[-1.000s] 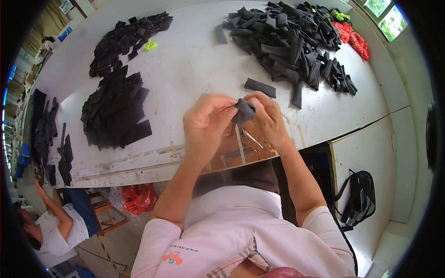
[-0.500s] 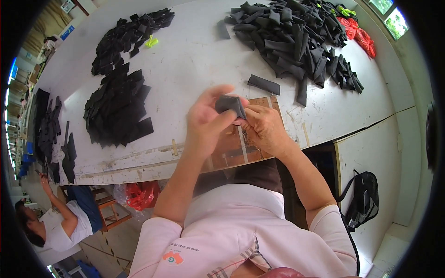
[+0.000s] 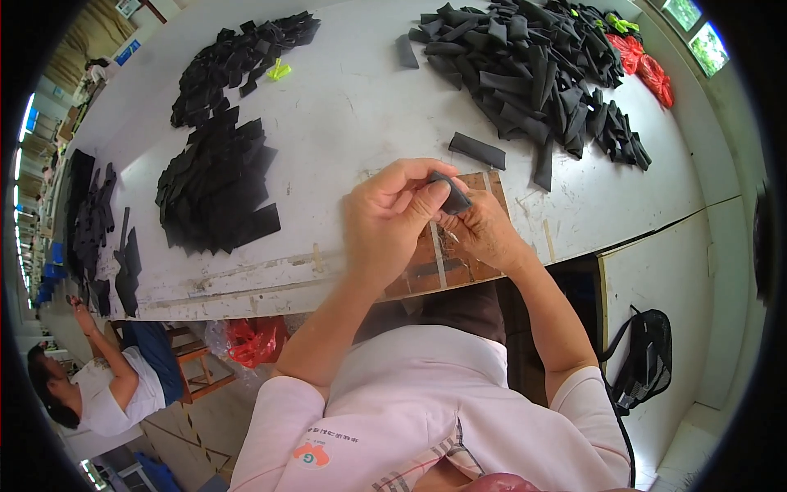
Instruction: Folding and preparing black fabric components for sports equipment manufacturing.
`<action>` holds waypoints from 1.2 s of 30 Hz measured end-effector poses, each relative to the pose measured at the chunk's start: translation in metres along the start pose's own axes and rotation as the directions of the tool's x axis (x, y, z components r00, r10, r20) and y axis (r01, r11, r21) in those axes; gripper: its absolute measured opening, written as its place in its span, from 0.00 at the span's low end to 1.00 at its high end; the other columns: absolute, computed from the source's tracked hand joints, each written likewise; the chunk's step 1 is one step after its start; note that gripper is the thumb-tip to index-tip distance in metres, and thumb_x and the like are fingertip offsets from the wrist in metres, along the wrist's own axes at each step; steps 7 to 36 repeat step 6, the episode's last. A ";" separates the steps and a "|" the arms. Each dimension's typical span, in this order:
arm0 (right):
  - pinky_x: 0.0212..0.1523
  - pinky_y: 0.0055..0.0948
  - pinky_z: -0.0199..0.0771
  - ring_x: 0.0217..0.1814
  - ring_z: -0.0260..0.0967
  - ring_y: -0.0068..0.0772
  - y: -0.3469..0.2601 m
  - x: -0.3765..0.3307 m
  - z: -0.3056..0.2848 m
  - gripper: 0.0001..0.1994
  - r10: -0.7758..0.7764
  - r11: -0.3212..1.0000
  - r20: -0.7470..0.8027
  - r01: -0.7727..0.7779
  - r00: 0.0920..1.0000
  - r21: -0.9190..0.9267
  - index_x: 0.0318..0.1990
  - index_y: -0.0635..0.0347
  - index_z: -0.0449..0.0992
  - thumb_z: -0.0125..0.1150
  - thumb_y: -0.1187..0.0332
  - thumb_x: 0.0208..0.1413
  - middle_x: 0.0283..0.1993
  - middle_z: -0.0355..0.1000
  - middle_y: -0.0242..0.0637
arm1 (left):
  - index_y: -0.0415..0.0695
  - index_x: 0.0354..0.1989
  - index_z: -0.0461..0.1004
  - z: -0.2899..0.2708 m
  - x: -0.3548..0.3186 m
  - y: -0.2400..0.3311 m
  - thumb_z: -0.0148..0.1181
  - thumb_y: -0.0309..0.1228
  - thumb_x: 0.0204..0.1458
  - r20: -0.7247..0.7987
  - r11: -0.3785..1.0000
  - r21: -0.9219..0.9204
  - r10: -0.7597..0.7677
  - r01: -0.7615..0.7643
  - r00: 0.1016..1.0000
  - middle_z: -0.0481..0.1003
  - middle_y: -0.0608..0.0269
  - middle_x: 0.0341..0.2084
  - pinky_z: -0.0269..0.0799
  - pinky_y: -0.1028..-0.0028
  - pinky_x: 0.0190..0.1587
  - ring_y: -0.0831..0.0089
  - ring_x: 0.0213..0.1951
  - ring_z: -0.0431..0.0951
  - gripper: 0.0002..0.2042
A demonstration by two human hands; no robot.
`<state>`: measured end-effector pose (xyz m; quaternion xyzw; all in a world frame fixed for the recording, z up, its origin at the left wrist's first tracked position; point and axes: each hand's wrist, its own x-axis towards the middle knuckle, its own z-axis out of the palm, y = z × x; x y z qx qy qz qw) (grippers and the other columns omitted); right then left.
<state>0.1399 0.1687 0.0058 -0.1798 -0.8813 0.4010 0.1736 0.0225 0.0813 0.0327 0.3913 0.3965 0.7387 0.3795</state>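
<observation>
At frame centre, the left hand (image 3: 385, 217) and right hand (image 3: 479, 230) pinch a small dark fabric piece (image 3: 449, 195) between closed fingertips, above the brown board (image 3: 459, 262) at the white table's (image 3: 352, 107) near edge

The fabric piece (image 3: 449, 195) pinched between both hands is dark grey-black, like the heaps (image 3: 525, 66) and the flat stack (image 3: 217, 189) (all plain, unpatterned). The table (image 3: 352, 107) is off-white, with a reddish-brown board (image 3: 443, 262) and red bags (image 3: 643, 66).
</observation>
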 end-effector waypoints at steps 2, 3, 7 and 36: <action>0.27 0.35 0.65 0.29 0.65 0.44 0.002 0.002 -0.005 0.07 -0.124 0.992 -0.048 0.121 0.991 -0.046 0.35 0.62 0.71 0.52 0.70 0.49 0.26 0.67 0.43 | 0.34 0.34 0.70 -0.005 0.001 -0.001 0.52 0.19 0.48 0.072 0.999 -0.037 0.025 -0.022 0.997 0.72 0.61 0.29 0.67 0.85 0.33 0.82 0.30 0.70 0.06; 0.27 0.35 0.64 0.28 0.65 0.44 0.003 0.002 -0.006 0.08 -0.241 0.968 -0.097 0.232 0.966 -0.097 0.36 0.62 0.71 0.52 0.70 0.50 0.26 0.67 0.43 | 0.34 0.34 0.70 -0.007 0.001 -0.001 0.52 0.19 0.48 0.066 0.999 -0.037 0.023 -0.021 0.998 0.72 0.61 0.29 0.67 0.85 0.33 0.82 0.30 0.70 0.06; 0.29 0.34 0.65 0.28 0.66 0.42 0.005 -0.002 0.004 0.08 0.086 0.985 0.020 -0.088 0.996 0.146 0.36 0.60 0.72 0.52 0.69 0.50 0.26 0.69 0.44 | 0.35 0.35 0.70 -0.011 0.000 -0.001 0.52 0.20 0.48 0.113 0.981 0.171 0.076 -0.095 0.991 0.72 0.60 0.31 0.68 0.84 0.33 0.80 0.30 0.71 0.06; 0.29 0.34 0.65 0.28 0.66 0.42 0.005 -0.002 0.004 0.08 0.086 0.985 0.020 -0.088 0.996 0.146 0.36 0.60 0.72 0.52 0.69 0.50 0.26 0.69 0.44 | 0.35 0.35 0.70 -0.011 0.000 -0.001 0.52 0.20 0.48 0.113 0.981 0.171 0.076 -0.095 0.991 0.72 0.60 0.31 0.68 0.84 0.33 0.80 0.30 0.71 0.06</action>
